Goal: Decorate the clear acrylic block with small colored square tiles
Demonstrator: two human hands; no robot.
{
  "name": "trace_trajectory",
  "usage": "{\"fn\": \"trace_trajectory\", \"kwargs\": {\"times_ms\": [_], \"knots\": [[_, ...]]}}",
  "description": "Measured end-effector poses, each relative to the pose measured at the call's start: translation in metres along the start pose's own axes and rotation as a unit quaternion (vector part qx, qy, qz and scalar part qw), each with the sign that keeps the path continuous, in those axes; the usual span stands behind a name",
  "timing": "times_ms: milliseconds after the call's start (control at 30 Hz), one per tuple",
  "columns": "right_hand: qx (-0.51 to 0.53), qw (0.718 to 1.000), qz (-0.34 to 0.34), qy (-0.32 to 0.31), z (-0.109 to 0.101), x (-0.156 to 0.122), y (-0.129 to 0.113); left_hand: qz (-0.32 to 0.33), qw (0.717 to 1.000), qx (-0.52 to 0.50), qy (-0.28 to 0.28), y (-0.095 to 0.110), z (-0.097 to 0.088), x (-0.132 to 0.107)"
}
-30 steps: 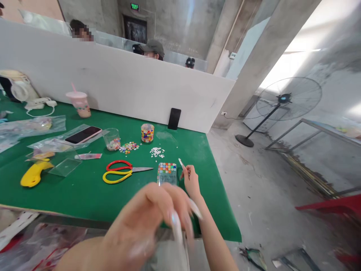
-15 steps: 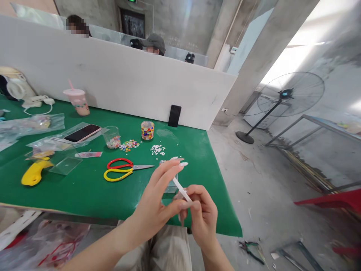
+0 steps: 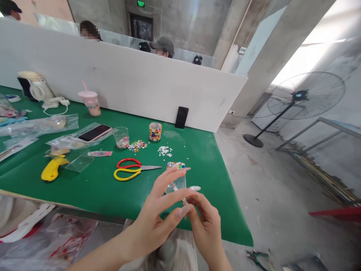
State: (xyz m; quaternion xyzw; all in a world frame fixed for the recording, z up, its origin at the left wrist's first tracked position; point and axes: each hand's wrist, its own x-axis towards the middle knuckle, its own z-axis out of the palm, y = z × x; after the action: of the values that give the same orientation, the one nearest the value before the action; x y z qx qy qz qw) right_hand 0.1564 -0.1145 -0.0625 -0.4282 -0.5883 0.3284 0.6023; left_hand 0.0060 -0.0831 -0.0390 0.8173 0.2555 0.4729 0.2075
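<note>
In front of me my right hand (image 3: 207, 218) is closed, its thumb and fingertips pinching a thin white strip (image 3: 174, 186) that slants up to the left. My left hand (image 3: 162, 207) is beside it with fingers spread; its thumb tip is close to the pinched end, and whether it touches the strip I cannot tell. Partly hidden behind my left fingers lies a clear piece (image 3: 180, 181) with coloured mosaic tiles (image 3: 170, 164) along its far end. Left of my hands are scissors (image 3: 132, 170) with one red and one yellow handle.
White tile bits (image 3: 165, 151), coloured tile bits (image 3: 138, 146), a clear cup (image 3: 122, 137) and a mosaic-covered jar (image 3: 155, 131) sit beyond the scissors. A black phone (image 3: 181, 117) leans on the white partition (image 3: 135, 79). A yellow tool (image 3: 53, 168) lies left.
My left fingers have spread further apart, and the index finger has come down towards my right hand. The view has shifted left, showing more of the table's left side.
</note>
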Motion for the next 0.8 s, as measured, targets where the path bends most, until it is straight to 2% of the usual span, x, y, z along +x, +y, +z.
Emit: {"fn": "trace_trajectory", "kwargs": {"times_ms": [100, 133, 167, 200, 300, 367, 433, 500, 633, 800], "knots": [[0.009, 0.999, 0.039, 0.033, -0.001, -0.005, 0.005, -0.017, 0.998, 0.062, 0.014, -0.028, -0.014, -0.005], [0.014, 0.997, 0.052, 0.055, -0.003, -0.007, 0.006, -0.064, 0.99, 0.127, 0.019, -0.045, -0.021, -0.004], [0.02, 0.995, 0.067, 0.078, -0.004, -0.009, 0.006, -0.139, 0.966, 0.214, 0.026, -0.067, -0.03, -0.003], [0.026, 0.991, 0.086, 0.099, -0.006, -0.011, 0.005, -0.192, 0.948, 0.25, 0.032, -0.091, -0.04, 0.0], [0.029, 0.98, 0.143, 0.137, -0.01, -0.014, 0.0, -0.299, 0.902, 0.312, 0.019, -0.171, -0.065, 0.01], [0.021, 0.976, 0.165, 0.138, -0.011, -0.014, -0.002, -0.336, 0.878, 0.341, -0.025, -0.215, -0.072, 0.017], [0.017, 0.975, 0.183, 0.128, -0.009, -0.013, -0.001, -0.335, 0.867, 0.361, -0.078, -0.245, -0.07, 0.022], [0.018, 0.974, 0.194, 0.117, -0.007, -0.013, 0.001, -0.315, 0.862, 0.379, -0.121, -0.263, -0.063, 0.028], [0.019, 0.974, 0.196, 0.109, -0.001, -0.013, 0.006, -0.272, 0.858, 0.399, -0.176, -0.284, -0.053, 0.039], [0.011, 0.977, 0.187, 0.101, 0.004, -0.015, 0.007, -0.251, 0.858, 0.387, -0.228, -0.303, -0.056, 0.049]]}}
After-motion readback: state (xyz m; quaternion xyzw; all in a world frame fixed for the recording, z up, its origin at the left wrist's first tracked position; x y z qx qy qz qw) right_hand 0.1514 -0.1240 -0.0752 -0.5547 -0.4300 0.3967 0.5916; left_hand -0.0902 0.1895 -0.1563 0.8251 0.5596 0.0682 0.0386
